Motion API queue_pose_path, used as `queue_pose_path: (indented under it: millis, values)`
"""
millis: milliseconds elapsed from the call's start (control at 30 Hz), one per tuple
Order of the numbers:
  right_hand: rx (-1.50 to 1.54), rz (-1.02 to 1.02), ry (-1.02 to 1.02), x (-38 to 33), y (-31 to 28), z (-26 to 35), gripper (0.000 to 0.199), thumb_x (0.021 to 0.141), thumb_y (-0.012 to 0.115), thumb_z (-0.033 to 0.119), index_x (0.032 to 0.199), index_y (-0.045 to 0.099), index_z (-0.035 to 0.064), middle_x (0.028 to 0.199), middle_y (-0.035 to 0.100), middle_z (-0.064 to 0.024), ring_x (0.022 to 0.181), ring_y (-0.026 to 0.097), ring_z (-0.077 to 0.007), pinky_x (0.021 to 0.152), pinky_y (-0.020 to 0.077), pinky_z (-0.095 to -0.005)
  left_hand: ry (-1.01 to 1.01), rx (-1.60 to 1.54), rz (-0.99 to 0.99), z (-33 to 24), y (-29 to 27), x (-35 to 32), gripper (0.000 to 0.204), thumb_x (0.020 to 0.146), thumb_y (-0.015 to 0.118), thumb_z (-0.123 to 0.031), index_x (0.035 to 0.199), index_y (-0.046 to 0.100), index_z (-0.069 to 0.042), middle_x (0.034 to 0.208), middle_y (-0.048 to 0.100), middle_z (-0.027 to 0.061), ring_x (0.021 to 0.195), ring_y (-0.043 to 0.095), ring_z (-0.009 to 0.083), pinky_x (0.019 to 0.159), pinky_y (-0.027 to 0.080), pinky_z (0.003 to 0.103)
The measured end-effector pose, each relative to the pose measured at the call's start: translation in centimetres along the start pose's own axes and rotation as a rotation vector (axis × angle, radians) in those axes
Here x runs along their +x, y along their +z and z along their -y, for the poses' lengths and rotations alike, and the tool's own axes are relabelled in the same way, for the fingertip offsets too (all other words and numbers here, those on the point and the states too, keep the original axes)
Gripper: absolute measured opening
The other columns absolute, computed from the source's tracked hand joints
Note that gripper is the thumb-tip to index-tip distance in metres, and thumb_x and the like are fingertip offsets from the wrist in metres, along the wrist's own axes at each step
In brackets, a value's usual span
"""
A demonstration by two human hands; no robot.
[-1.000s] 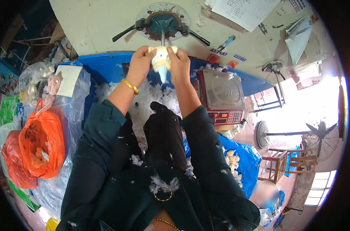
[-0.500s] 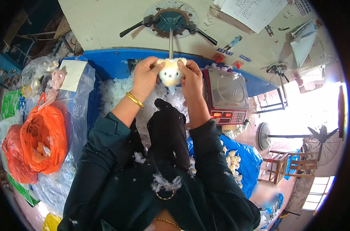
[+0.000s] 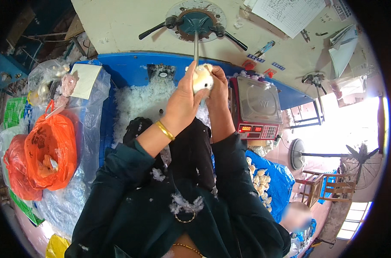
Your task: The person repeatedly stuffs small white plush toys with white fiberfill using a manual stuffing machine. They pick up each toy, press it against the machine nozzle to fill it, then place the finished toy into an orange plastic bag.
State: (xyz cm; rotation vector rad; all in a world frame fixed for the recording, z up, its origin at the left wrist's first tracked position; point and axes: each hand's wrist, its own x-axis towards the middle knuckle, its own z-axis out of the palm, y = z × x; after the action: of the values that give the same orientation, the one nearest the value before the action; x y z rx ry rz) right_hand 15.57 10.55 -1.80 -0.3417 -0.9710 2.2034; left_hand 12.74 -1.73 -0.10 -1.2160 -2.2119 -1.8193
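Between my two hands is a small cream plush animal head with dark eyes, held at the end of a thin metal tube. The tube comes out of a green machine nozzle mount with black handles. My left hand wraps the plush from the left and below, thumb across its front. Around its right side my right hand is closed, its fingers partly hidden behind the plush. Loose white stuffing lies in the blue bin below my hands.
A red digital scale stands right of my hands. Several cream plush pieces lie on a blue sheet. At left are an orange plastic bag and a notepad. Pliers and papers rest on the machine's top.
The plush has turned from facing me to facing right. My left hand has moved right and now wraps round it, while my right hand stays at its right side.
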Motion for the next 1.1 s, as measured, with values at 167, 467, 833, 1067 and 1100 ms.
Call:
queue_pose_path:
  millis: [167, 467, 833, 1067, 1100]
  values:
    - [-0.127, -0.069, -0.114, 0.4, 0.5, 0.1, 0.007, 0.085, 0.061, -0.002, 0.085, 0.059, 0.0045, 0.082, 0.062, -0.0038, 0.073, 0.059, -0.0107, 0.067, 0.0489, -0.0234, -0.114, -0.23, 0.098, 0.0, -0.6, 1.0, 0.069, 0.089, 0.057, -0.01, 0.145, 0.017, -0.008, 0.131, 0.045, 0.0215, 0.108, 0.057, 0.03, 0.087, 0.048, 0.036]
    - [-0.506, -0.068, -0.419, -1.9, 1.3, -1.2, 0.008, 0.084, 0.062, -0.001, 0.09, 0.06, 0.0043, 0.086, 0.062, -0.0035, 0.078, 0.057, -0.0105, 0.072, 0.0464, -0.0243, -0.084, -0.277, 0.136, 2.9, -1.4, 0.6, 0.073, 0.077, 0.07, -0.015, 0.139, 0.031, -0.01, 0.136, 0.04, 0.0206, 0.122, 0.042, 0.0381, 0.102, 0.038, 0.04]
    - [-0.157, 0.128, -0.174, -2.6, -1.8, -1.5, 0.006, 0.089, 0.057, 0.003, 0.09, 0.052, 0.0068, 0.102, 0.06, -0.0094, 0.097, 0.059, -0.0224, 0.087, 0.0497, -0.0381, -0.064, 0.171, 0.172, 0.4, -2.2, -2.1, 0.079, 0.074, 0.067, -0.009, 0.142, 0.029, -0.023, 0.117, 0.042, 0.0288, 0.081, 0.061, 0.0455, 0.07, 0.053, 0.048]
    - [-0.529, 0.093, -0.09, -5.9, -9.7, 4.2, 0.019, 0.09, 0.06, 0.012, 0.105, 0.055, 0.0028, 0.104, 0.057, -0.0096, 0.099, 0.055, -0.0187, 0.081, 0.048, -0.0315, -0.03, 0.216, 0.357, 0.3, -9.4, -4.3, 0.067, 0.079, 0.066, -0.016, 0.14, 0.037, -0.016, 0.123, 0.048, 0.016, 0.107, 0.055, 0.0343, 0.088, 0.049, 0.041]
    - [-0.7, 0.002, -0.059, -7.2, -12.3, 6.5, 0.027, 0.087, 0.061, 0.012, 0.112, 0.053, 0.0025, 0.103, 0.058, -0.0087, 0.097, 0.056, -0.0199, 0.08, 0.0489, -0.0331, -0.108, 0.213, 0.283, 1.7, -12.9, -4.7, 0.066, 0.078, 0.067, -0.018, 0.137, 0.039, -0.013, 0.124, 0.05, 0.0136, 0.111, 0.053, 0.032, 0.094, 0.045, 0.04]
